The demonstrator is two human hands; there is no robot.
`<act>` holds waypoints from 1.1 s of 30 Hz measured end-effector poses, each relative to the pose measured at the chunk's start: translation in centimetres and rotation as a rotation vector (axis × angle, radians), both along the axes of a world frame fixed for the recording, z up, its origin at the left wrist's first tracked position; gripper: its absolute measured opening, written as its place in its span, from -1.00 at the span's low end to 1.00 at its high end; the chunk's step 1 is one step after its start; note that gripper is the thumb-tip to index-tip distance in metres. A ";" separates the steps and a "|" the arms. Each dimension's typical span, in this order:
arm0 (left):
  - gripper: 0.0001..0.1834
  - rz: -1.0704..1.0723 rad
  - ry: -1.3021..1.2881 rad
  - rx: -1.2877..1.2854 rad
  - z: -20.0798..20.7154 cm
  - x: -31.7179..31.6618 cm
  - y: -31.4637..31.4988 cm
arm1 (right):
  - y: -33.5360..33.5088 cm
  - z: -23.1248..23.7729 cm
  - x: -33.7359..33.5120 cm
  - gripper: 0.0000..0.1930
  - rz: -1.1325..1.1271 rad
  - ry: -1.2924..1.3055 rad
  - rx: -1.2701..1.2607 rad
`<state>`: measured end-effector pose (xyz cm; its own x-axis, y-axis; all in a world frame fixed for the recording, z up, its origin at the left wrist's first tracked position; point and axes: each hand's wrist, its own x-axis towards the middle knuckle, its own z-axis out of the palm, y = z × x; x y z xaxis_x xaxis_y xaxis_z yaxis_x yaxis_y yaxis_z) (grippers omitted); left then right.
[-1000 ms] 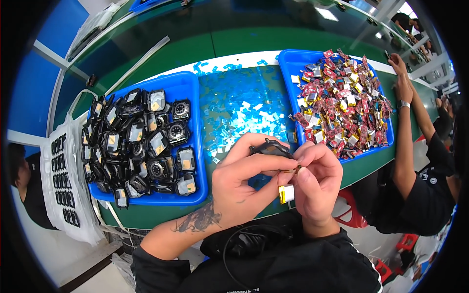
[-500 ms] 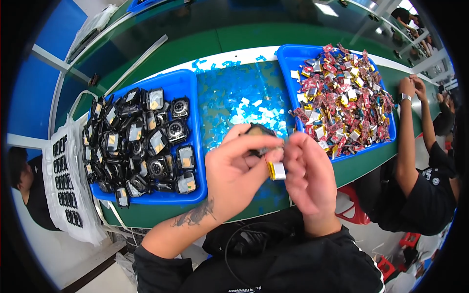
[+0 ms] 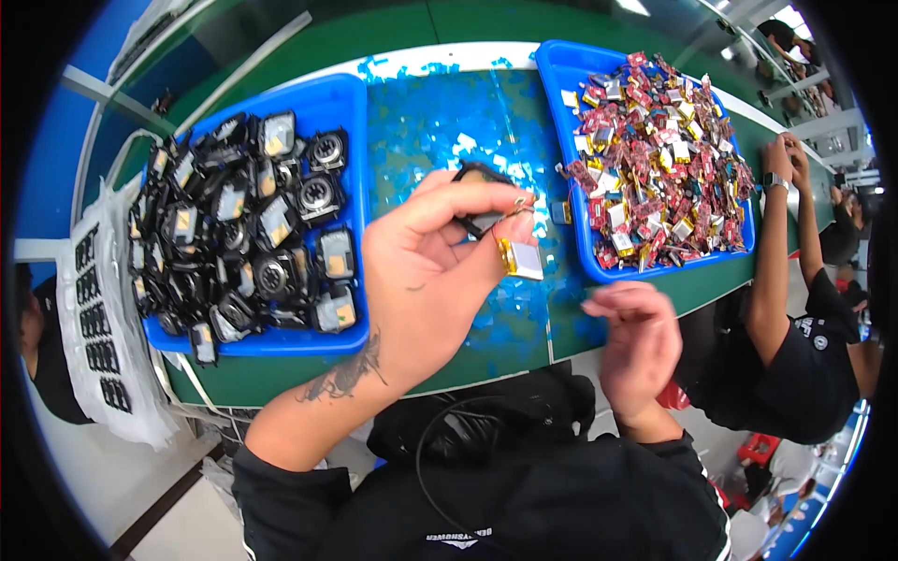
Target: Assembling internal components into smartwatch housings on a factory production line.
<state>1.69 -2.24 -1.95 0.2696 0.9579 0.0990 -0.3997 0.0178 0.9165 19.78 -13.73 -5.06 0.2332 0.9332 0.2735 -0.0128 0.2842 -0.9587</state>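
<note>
My left hand (image 3: 435, 266) is closed around a black watch case (image 3: 482, 175), which shows partly above the fingers. A small silver battery (image 3: 524, 259) with a yellow edge hangs below the thumb. Between the thumb and forefinger tips, a small reddish-brown piece (image 3: 522, 203) shows; I cannot make out whether it joins the battery to the case. Over the table's front edge, my right hand (image 3: 641, 346) is held apart from the left. Its fingers are loosely bent, and nothing shows in them.
A blue tray (image 3: 358, 187) of black watch cases stands on the left. Another blue tray (image 3: 554, 79) at right holds red circuit boards and batteries. Blue film scraps (image 3: 421, 122) cover the green table between them. A co-worker's arm (image 3: 774, 252) is at far right.
My right hand has come away from the left, moving right and down. My left hand still grips the watch case, with the battery hanging. The whole view has shifted slightly.
</note>
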 end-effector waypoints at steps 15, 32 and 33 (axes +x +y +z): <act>-0.82 -0.052 -0.019 0.054 -1.0 0.2 -0.1 | 0.7 -1.7 -1.4 -0.53 -0.248 0.007 0.172; -0.83 -0.092 0.038 0.054 -0.7 0.1 -0.2 | -1.0 1.4 3.6 -0.85 -0.148 -0.818 -0.195; -0.83 -0.092 0.032 0.044 -0.7 0.2 -0.2 | -1.1 1.3 3.6 -0.86 -0.166 -0.821 -0.202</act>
<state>1.87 -2.47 -2.64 0.3598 0.9238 0.1305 -0.3689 0.0124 0.9294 23.38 -14.80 -3.74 0.1715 0.9535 0.2479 0.7335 0.0444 -0.6782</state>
